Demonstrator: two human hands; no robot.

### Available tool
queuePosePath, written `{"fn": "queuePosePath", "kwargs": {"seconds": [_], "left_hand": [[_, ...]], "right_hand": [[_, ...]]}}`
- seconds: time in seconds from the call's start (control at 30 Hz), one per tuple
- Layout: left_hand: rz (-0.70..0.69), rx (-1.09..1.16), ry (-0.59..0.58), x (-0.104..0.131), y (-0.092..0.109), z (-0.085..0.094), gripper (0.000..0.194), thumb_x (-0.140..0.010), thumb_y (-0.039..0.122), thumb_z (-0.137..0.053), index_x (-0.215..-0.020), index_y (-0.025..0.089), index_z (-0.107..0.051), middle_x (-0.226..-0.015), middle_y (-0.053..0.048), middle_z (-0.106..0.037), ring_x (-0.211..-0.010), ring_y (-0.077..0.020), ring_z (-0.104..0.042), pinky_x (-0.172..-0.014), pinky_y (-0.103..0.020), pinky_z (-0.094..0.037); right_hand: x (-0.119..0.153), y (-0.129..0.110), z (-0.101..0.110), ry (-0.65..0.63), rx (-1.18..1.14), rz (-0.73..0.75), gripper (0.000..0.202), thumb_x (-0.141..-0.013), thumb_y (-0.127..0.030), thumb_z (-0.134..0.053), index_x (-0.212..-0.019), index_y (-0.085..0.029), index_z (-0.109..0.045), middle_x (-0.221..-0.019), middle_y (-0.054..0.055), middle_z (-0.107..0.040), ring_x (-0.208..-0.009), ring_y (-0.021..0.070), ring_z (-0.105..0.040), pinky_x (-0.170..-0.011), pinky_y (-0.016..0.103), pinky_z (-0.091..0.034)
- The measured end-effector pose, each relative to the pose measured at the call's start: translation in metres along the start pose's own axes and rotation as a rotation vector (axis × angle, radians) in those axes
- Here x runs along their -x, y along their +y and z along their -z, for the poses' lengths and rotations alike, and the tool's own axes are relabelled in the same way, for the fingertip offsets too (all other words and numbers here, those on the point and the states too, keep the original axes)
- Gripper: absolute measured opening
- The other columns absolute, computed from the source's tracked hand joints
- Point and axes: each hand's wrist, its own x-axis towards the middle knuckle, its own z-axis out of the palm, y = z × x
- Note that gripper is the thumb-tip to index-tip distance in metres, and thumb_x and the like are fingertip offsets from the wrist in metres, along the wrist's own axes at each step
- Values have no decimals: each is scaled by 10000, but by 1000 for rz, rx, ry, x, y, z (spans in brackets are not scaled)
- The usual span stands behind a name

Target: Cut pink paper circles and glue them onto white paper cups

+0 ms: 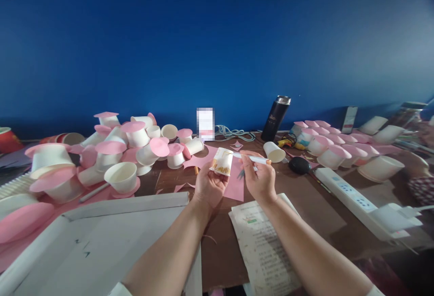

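Mid-view, my left hand (210, 188) is closed around the lower part of a white paper cup (223, 158), which has brownish-yellow strokes along one side. My right hand (262, 180) grips a white marker pen (260, 159) with an orange end pointing right. The pen's other end reaches the cup's side; whether it touches is too small to tell. Beneath both hands lies a cut sheet of pink paper (235, 189). Just behind my right hand, another paper cup (274, 152) lies tipped over.
Many white cups with pink paper discs (110, 149) crowd the left, with more cups (334, 155) at right. A black thermos (275, 119) stands by the blue wall. Nearby are a power strip (346, 196), printed sheets (261, 246), a white box (111, 241) and another person's sleeve (422, 192).
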Motion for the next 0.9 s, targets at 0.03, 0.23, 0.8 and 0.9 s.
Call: {"fn": "queuePosePath", "kwargs": {"seconds": [0.03,0.23,0.8,0.9], "left_hand": [[-2,2,2,0,0,0,173,-719,205,-654,-886,165,-634,-853,-66,-671,-785,-171,-646,-692,-290,-522],[-7,3,1,0,0,0,167,-720,215,-658,-879,170,-633,-862,-63,-665,-788,-168,-639,-703,-293,-525],[-4,-13,11,3,2,-4,121,-736,225,-637,-839,166,-612,-853,-57,-651,-765,-160,-633,-622,-265,-508],[-7,-10,7,3,2,-5,112,-741,224,-631,-835,165,-615,-847,-58,-652,-770,-165,-634,-620,-266,-508]], "right_hand": [[0,0,0,1,-1,0,252,-911,-339,-501,-967,-188,-696,-976,63,-716,-842,194,-688,-789,307,-543],[0,0,0,13,4,16,240,-910,-332,-502,-959,-194,-692,-964,62,-719,-843,195,-690,-775,308,-548],[1,-5,0,9,7,-4,292,-917,-386,-479,-962,-192,-692,-977,79,-720,-799,202,-690,-721,310,-553],[1,-4,0,11,11,-6,288,-915,-384,-483,-963,-190,-691,-965,81,-721,-791,202,-688,-725,313,-551]]}}
